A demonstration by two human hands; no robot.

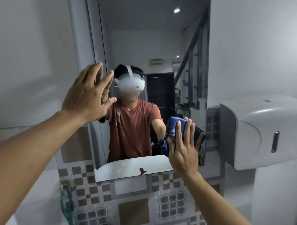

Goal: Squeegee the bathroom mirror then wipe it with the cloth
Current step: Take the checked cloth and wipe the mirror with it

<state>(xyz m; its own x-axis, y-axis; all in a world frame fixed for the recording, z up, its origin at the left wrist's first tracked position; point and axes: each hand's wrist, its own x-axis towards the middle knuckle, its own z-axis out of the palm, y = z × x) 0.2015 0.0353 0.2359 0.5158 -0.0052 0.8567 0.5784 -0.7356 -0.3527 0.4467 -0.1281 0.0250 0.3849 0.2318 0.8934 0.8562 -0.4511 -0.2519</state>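
The tall bathroom mirror (158, 48) hangs on the wall straight ahead and shows my own reflection. My right hand (184, 145) lies flat with straight fingers on a dark blue cloth (172, 128), pressing it against the lower right part of the glass. My left hand (90, 94) is raised at the mirror's left edge, fingers straight and spread, palm toward the glass; contact with it cannot be judged. A teal squeegee (68, 207) hangs on the tiled wall at lower left, away from both hands.
A white wall dispenser (259, 132) juts out just right of the mirror, close to my right hand. Checkered tiles (131, 199) cover the wall below the mirror. The mirror reflects a white basin (130, 168) with a small dark object on it.
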